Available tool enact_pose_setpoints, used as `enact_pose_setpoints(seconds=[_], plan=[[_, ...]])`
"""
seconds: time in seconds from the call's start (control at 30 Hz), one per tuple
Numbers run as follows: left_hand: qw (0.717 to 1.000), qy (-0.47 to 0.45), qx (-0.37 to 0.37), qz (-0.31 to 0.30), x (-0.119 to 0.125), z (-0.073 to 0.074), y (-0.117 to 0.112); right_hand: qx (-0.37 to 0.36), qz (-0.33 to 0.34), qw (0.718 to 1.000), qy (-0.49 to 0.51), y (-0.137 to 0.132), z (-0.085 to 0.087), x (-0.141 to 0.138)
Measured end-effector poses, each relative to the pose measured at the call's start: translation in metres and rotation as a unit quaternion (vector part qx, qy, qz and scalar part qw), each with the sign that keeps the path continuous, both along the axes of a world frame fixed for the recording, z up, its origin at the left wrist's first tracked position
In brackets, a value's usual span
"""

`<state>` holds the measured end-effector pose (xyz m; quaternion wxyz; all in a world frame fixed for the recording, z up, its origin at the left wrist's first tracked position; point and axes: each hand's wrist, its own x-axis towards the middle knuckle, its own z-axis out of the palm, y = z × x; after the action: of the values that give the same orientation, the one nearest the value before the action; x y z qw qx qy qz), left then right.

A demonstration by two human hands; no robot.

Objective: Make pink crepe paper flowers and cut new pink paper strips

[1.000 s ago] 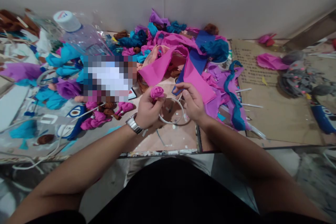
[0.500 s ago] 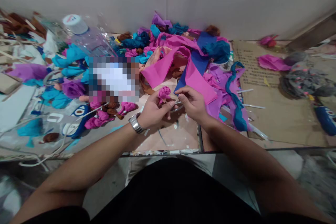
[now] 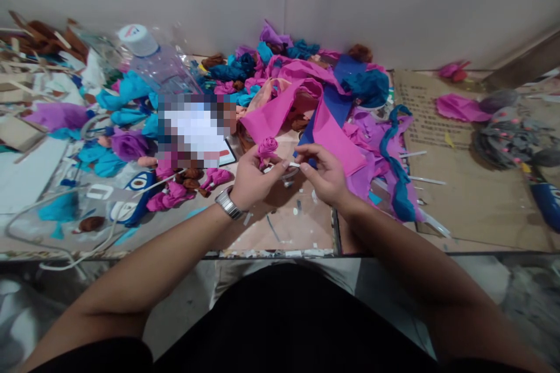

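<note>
My left hand [image 3: 254, 178] is closed around the base of a small pink paper rose [image 3: 267, 146], which sticks up above my fingers. A metal watch sits on that wrist. My right hand [image 3: 324, 178] pinches a short strip of white tape [image 3: 292, 165] stretched between both hands just below the rose. A roll of clear tape [image 3: 289, 176] lies on the board under my fingers, mostly hidden. Wide pink paper strips [image 3: 326, 131] lie just behind my right hand.
A heap of pink, blue, purple and teal crepe paper [image 3: 306, 81] fills the back of the board against the wall. Finished paper flowers [image 3: 126, 143] and a plastic bottle [image 3: 153, 61] lie at left. Brown cardboard [image 3: 464, 186] covers the right; white sticks [image 3: 422, 179] rest there.
The tape roll held up between my hands a second ago is now down under them. My hands have drawn close together and a short white strip now spans between them.
</note>
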<state>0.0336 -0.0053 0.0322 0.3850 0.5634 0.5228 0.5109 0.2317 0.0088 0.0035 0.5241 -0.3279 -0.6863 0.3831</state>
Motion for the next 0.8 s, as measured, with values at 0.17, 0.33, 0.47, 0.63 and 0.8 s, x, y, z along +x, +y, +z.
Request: enact_pose_setpoints(seconds=[0.17,0.33,0.47,0.63,0.8], plan=[[1.0,0.0,0.029,0.01,0.001,-0.002,-0.001,0.033,0.037,0.999,-0.011,0.001,0.001,0.003],[0.998,-0.003,0.068,0.015,0.002,-0.004,-0.004,0.072,-0.008,0.996,-0.053,0.001,0.006,0.001],[0.991,0.03,0.133,0.0,0.001,-0.006,-0.006,0.085,-0.036,0.993,-0.07,0.001,0.007,-0.002],[0.986,0.06,0.155,-0.007,-0.001,-0.012,-0.005,0.104,-0.071,0.989,-0.072,0.001,0.008,-0.005],[0.986,0.068,0.155,-0.003,-0.003,-0.012,-0.005,0.083,-0.094,0.989,-0.08,0.002,0.009,-0.005]])
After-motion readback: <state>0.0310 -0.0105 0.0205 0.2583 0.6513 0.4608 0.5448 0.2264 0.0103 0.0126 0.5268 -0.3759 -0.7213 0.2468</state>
